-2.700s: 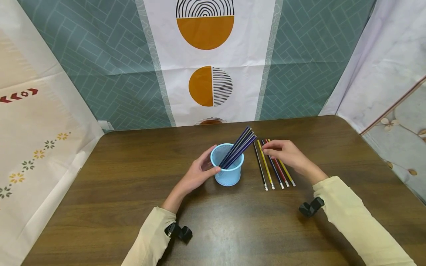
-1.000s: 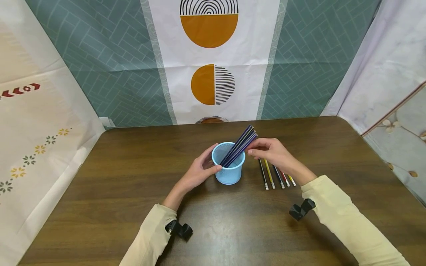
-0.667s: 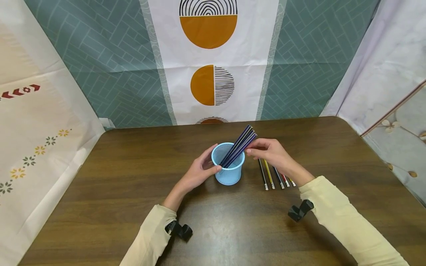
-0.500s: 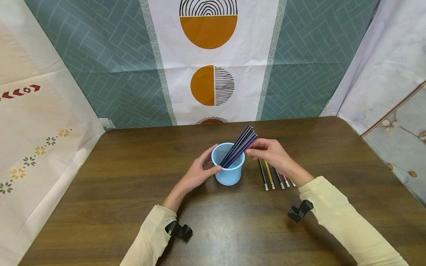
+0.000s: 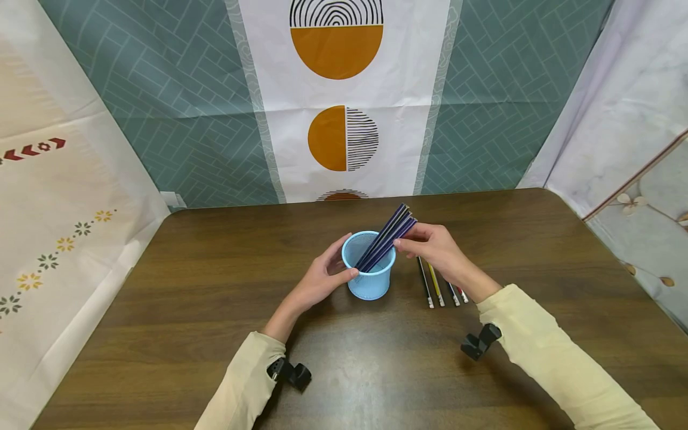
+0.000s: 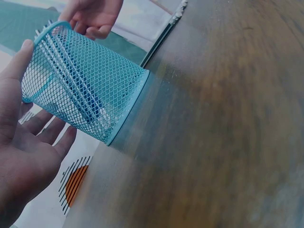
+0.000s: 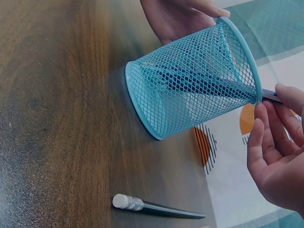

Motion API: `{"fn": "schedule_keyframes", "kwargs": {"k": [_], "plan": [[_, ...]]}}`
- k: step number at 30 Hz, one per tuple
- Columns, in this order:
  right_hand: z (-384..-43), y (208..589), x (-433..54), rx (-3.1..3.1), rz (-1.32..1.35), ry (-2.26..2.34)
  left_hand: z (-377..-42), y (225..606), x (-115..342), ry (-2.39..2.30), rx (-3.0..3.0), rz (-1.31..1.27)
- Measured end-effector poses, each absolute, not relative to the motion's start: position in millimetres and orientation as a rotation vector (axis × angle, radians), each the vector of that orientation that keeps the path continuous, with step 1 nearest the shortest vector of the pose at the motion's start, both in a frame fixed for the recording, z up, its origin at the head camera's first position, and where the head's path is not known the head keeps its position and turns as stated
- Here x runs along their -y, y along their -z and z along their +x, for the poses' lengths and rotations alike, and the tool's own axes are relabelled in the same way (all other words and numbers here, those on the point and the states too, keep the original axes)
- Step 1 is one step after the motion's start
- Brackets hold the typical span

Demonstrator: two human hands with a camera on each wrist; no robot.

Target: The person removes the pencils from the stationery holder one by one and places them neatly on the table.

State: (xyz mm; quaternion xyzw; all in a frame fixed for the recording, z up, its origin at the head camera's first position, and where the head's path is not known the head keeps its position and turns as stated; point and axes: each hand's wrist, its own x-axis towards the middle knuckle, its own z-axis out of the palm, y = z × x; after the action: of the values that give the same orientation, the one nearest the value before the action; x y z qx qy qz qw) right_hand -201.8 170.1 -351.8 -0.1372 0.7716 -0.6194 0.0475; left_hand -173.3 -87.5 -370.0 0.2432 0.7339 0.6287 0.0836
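Observation:
A light blue mesh pencil cup stands upright on the table, holding a slanted bundle of dark blue pencils. My left hand holds the cup from the left, thumb at the near rim and fingers round the far side. At the right rim, my right hand pinches a dark pencil of the bundle between thumb and fingers. Beneath that hand several pencils lie side by side, among them a black pencil and a yellow pencil; their far ends are hidden.
The brown wooden table reaches a far edge, behind which hangs a patterned cloth. Light cloths stand to the left and right. Black wrist cameras sit on both sleeves, one being the right camera.
My right hand has moved left from above the lying pencils to the cup's rim. Just now it has shifted slightly further left against the bundle. My left hand stays on the cup.

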Motion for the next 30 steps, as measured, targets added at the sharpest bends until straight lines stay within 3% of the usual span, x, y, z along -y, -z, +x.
{"fn": "schedule_keyframes", "kwargs": {"k": [8,15,30], "plan": [[-200.7,351.9,-170.2,-2.359,-0.413,1.897,-173.3,370.1,87.3,-1.876,-2.194,0.732],[-200.1,348.7,-172.7,-2.381,-0.409,1.923,-189.4,398.8,90.8,-1.884,-2.21,0.756],[-198.8,341.6,-180.4,-2.475,-0.442,1.944,-174.3,371.5,88.7,-1.884,-2.188,0.746]]}}
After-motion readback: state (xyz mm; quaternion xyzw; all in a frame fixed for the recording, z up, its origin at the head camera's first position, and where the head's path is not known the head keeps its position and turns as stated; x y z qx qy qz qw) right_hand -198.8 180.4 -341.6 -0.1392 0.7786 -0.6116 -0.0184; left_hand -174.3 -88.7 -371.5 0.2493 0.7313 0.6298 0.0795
